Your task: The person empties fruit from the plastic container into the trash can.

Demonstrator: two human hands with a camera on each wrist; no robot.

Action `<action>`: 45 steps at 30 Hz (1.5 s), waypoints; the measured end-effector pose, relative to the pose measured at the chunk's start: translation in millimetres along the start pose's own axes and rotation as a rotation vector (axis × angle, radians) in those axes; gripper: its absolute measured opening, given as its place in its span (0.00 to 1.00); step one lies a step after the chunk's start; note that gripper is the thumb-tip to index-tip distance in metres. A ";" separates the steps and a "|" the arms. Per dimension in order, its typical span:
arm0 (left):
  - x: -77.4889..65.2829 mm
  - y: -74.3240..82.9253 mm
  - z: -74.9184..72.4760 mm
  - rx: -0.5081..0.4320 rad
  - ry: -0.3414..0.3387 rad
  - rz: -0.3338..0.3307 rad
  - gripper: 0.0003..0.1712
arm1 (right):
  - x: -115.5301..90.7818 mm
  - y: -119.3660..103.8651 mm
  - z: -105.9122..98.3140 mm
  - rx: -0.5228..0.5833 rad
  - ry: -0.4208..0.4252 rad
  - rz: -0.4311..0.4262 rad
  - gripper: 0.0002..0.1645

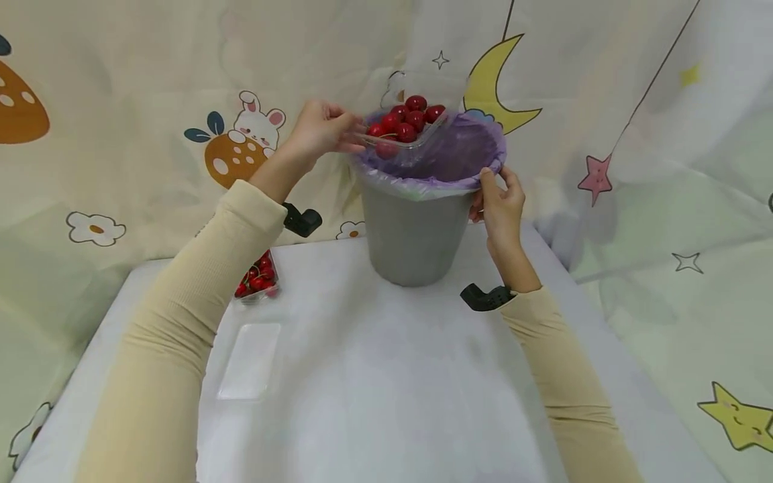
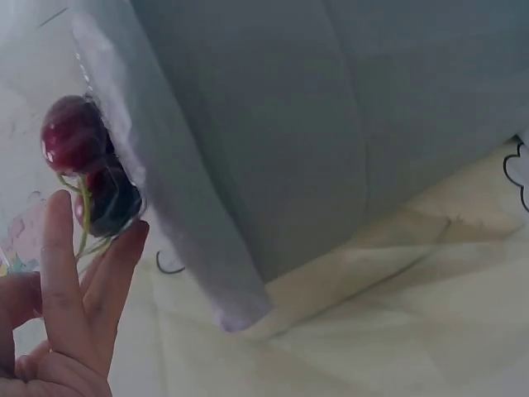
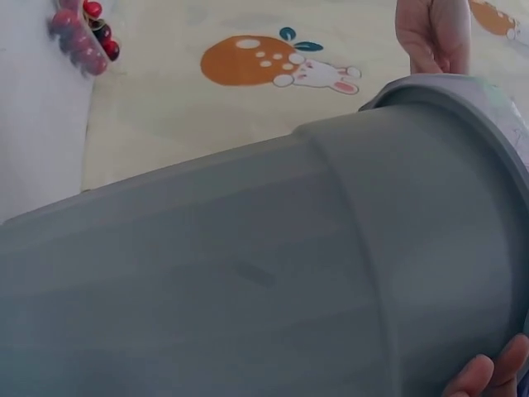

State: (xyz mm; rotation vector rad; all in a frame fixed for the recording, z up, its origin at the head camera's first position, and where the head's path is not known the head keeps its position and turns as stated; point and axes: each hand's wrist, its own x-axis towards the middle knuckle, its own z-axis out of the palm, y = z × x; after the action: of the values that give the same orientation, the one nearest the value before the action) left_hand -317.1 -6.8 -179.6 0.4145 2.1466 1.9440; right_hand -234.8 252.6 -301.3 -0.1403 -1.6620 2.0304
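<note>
At the left side of the bin's mouth, my left hand (image 1: 326,127) pinches the edge of a clear plastic container (image 1: 430,138) with red cherries (image 1: 406,132) in it. The container is over the opening. In the left wrist view, dark cherries (image 2: 73,141) with green stems show beyond the fingers, close to the bin's rim. The grey trash bin (image 1: 410,235) stands upright, lined with a purple bag (image 1: 465,157) folded over its rim. My right hand (image 1: 503,204) grips the rim on the right, thumb on the bag and fingers lower down against the bin's outside.
A second clear container of cherries (image 1: 260,278) sits at the table's left, partly behind my left sleeve. Nearer lies a flat, clear plastic piece (image 1: 250,362), perhaps a lid. The white-covered table (image 1: 386,402) backs onto a cartoon-printed cloth (image 1: 338,40).
</note>
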 end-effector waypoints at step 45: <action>17.4 -44.0 33.7 1.026 0.155 0.537 0.20 | 4.6 5.4 5.0 0.007 -0.036 -0.032 0.29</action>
State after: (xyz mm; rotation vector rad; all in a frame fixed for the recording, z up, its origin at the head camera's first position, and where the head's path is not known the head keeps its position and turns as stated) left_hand -324.6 26.8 -226.3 1.1079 3.2556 0.8503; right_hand -242.5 249.6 -304.1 -0.0744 -1.6678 2.0261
